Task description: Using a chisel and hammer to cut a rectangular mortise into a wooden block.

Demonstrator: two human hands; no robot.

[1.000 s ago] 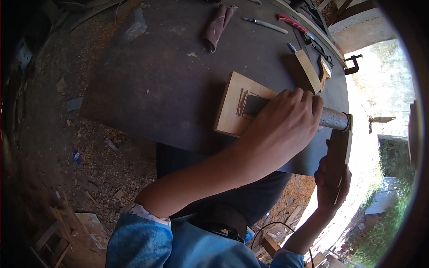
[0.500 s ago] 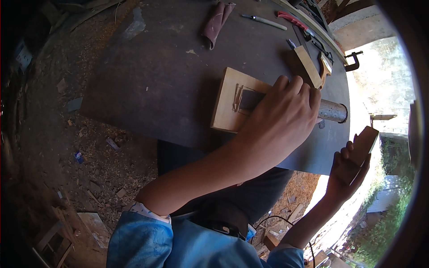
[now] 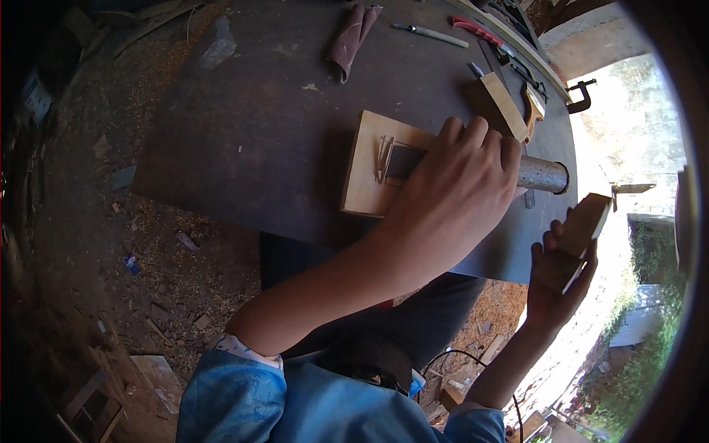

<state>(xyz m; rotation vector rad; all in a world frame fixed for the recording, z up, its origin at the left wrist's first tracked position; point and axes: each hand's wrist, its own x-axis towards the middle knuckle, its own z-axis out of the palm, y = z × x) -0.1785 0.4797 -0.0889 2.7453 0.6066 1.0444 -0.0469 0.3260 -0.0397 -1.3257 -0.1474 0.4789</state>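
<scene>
A pale wooden board [image 3: 358, 173] lies flat on the dark table. My left hand [image 3: 469, 181] is closed round a wide chisel [image 3: 545, 175] with a round metal handle, and the hand rests over the board, hiding its right part. The chisel's flat dark blade lies low over the wood. Thin curled shavings [image 3: 383, 159] stand at its cutting edge. Off the table's right edge, my right hand [image 3: 557, 284] grips a rectangular wooden block [image 3: 585, 225], held tilted upward near the end of the chisel handle but apart from it.
On the dark table [image 3: 258, 140] lie a rolled maroon sheet [image 3: 351, 44], a slim pale-handled tool [image 3: 436, 35], a red-handled tool [image 3: 480, 31], a wooden block [image 3: 504, 107] and a wood-handled brush [image 3: 533, 107]. A C-clamp [image 3: 583, 97] grips the right edge. Wood scraps litter the floor.
My right hand has moved up and left with the wooden block, closer to the chisel handle. The board, the chisel and my left hand appear slightly further left.
</scene>
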